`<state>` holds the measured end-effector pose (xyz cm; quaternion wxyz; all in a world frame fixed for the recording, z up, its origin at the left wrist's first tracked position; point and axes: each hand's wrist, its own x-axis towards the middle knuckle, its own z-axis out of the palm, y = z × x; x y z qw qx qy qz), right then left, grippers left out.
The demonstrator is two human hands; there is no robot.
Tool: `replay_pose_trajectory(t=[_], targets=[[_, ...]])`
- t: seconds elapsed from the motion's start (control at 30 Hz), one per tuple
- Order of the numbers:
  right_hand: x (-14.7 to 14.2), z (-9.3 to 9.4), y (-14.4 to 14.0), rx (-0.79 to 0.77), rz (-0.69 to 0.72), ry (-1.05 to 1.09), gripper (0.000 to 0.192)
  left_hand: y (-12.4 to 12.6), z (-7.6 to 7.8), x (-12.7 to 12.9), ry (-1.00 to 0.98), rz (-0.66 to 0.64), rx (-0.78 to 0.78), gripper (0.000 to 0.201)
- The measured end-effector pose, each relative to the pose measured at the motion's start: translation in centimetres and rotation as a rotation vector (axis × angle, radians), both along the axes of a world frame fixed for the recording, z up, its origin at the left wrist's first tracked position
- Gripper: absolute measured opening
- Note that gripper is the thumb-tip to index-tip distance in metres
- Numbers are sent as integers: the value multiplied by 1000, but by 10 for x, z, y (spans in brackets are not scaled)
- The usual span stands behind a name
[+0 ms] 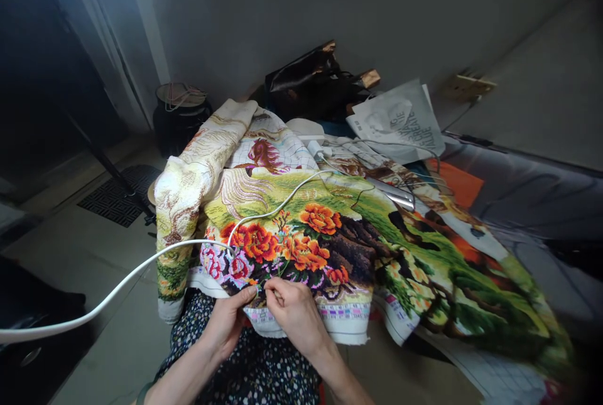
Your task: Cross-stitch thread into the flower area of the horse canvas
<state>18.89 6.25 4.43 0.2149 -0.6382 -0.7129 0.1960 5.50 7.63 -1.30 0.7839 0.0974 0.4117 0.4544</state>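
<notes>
A large cross-stitch fabric (308, 254) spreads over my lap and the surface in front, with orange and pink flowers, green grass and horses. My left hand (230, 317) grips its lower edge, thumb on top and the other fingers hidden underneath. Just to the right, my right hand (294, 311) is closed in a pinch above the stitched flowers, close to the left thumb. Whatever sits between those fingertips is too small to make out. A thin greenish thread (281, 265) shows on the cloth near the right fingers. The printed colour-chart margin (342, 312) runs below.
A white cable (117, 289) crosses from the left over the fabric. A rolled part of the fabric (181, 204) lies at left. Behind are a shiny metallic object (396, 194), a grey printed bag (400, 122), a black bag (301, 81) and a wall socket (471, 86).
</notes>
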Motion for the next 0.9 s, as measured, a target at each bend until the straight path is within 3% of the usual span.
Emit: replay_pose_trajectory(t=[0.2,0.3,0.53,0.73,0.8,0.9], targets=[[-13,0,0,-12,53,-290,18,-2,4,3,36,78,69,63],[-17,-1,2,-42,56,-317,16,-3,7,4,80,117,115,70],[0,-13,12,-23,-54,246,12,-10,5,8,145,56,62,67],[-5,-16,4,133,-25,360,13,-9,11,11,111,80,40,48],[-3,-12,-10,137,60,496,16,-7,10,10,91,56,-18,35],[4,-21,-40,-140,398,564,14,-6,8,8,37,23,-130,24]])
